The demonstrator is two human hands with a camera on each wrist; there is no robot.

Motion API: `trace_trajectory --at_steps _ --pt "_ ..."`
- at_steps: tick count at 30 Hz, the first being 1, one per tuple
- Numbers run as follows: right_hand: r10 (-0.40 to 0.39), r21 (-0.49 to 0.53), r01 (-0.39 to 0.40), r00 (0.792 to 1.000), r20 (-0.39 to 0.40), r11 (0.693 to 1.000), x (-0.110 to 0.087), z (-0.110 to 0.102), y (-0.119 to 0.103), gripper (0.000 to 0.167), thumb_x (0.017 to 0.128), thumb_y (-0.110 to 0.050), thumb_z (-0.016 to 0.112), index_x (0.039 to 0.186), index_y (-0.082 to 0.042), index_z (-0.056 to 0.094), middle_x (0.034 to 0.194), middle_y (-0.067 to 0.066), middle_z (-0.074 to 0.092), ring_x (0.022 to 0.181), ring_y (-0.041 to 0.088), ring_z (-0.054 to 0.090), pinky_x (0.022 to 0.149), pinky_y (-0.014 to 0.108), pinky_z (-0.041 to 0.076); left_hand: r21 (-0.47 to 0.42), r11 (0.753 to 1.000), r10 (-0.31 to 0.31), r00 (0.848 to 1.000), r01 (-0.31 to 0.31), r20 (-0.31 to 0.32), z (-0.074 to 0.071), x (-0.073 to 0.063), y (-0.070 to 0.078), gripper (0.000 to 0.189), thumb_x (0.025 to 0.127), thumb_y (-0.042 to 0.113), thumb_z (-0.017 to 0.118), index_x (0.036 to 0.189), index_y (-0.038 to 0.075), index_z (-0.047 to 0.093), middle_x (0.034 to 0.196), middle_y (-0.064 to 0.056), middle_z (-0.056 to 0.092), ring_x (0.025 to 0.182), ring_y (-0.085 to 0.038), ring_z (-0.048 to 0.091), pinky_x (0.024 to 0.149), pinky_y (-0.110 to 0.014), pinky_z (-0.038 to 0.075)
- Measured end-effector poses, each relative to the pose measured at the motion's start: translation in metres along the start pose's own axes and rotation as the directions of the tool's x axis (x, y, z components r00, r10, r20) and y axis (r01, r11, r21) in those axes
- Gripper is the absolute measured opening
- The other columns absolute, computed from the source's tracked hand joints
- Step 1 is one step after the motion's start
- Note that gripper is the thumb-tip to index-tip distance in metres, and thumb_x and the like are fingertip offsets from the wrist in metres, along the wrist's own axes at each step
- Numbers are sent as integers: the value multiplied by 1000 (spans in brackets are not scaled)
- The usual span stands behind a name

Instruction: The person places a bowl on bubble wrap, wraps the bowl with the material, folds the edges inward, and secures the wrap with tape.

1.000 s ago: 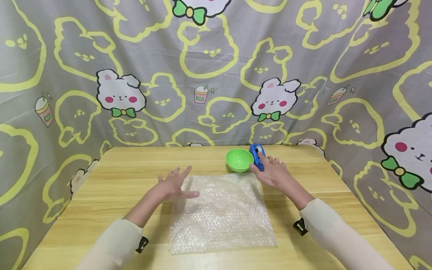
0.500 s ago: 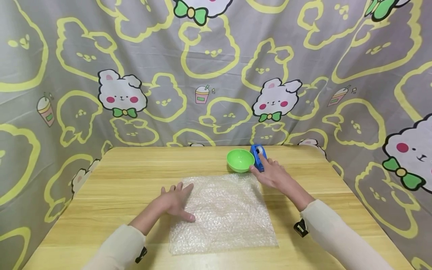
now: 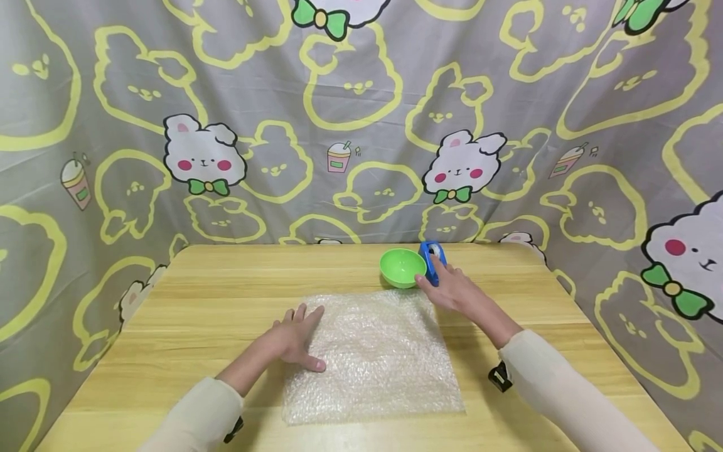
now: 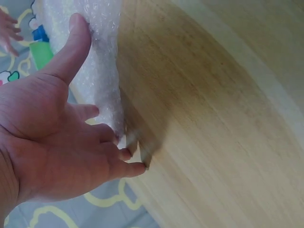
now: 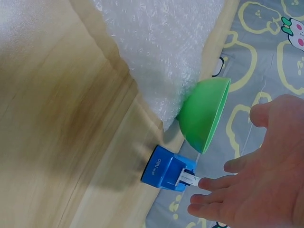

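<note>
A sheet of clear bubble wrap (image 3: 378,358) lies flat on the wooden table. My left hand (image 3: 294,342) is at its left edge, fingers spread and thumb over the sheet; in the left wrist view the fingertips (image 4: 137,168) reach down to the tabletop beside the wrap. Just beyond the sheet's far right corner sits a green bowl (image 3: 402,269), with a blue tape dispenser (image 5: 164,166) next to it. My right hand (image 3: 454,292) hovers with loose fingers close by the dispenser and the bowl's right side, holding nothing. Its fingers partly cover the dispenser in the head view.
The light wood table (image 3: 226,270) ends at a grey patterned curtain (image 3: 373,125), which also rises along both sides. A black wrist strap buckle (image 3: 499,376) hangs under the right sleeve.
My left hand has come down and toward me, from above the wrap's far left corner to its left edge. The right hand has hardly moved; bowl, dispenser and wrap stay put.
</note>
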State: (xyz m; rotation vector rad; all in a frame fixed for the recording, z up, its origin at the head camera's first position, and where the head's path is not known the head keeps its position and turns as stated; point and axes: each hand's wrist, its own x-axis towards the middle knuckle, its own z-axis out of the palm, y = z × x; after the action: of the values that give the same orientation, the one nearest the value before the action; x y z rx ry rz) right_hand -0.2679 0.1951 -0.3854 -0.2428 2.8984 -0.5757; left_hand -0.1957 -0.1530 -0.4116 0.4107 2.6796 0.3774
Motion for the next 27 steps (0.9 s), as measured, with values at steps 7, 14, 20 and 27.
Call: trace_trajectory --at_steps 7,14,20,27 --pt "-13 9 13 1000 2 1000 9 -6 -3 88 104 -58 36 161 3 5 150 44 35 133 57 46 106 62 43 -15 1000 2 1000 -2 -2 1 0 -2 120 72 48 88 161 4 19 161 -39 14 146 -62 17 114 -75 20" --pt "-6 42 7 1000 -28 999 22 -10 -8 92 102 -55 49 160 2 6 136 41 50 108 43 63 83 47 55 -18 1000 4 1000 -4 1 2 0 -5 120 73 49 87 161 4 19 161 -39 14 147 -61 16 115 -73 20" --pt "-15 30 20 989 -144 999 35 -11 -11 77 100 -45 56 149 9 33 133 36 56 120 48 59 94 53 53 -15 1000 5 1000 -5 4 2 0 -5 121 72 49 88 161 4 19 161 -39 14 146 -61 16 115 -74 20" --pt "-8 32 16 974 -228 999 44 -7 -9 61 100 -38 56 136 11 49 122 32 63 114 47 61 93 55 53 -13 1000 2 1000 -2 6 2 1 -5 121 73 49 87 162 5 18 162 -38 13 147 -60 16 115 -73 20"
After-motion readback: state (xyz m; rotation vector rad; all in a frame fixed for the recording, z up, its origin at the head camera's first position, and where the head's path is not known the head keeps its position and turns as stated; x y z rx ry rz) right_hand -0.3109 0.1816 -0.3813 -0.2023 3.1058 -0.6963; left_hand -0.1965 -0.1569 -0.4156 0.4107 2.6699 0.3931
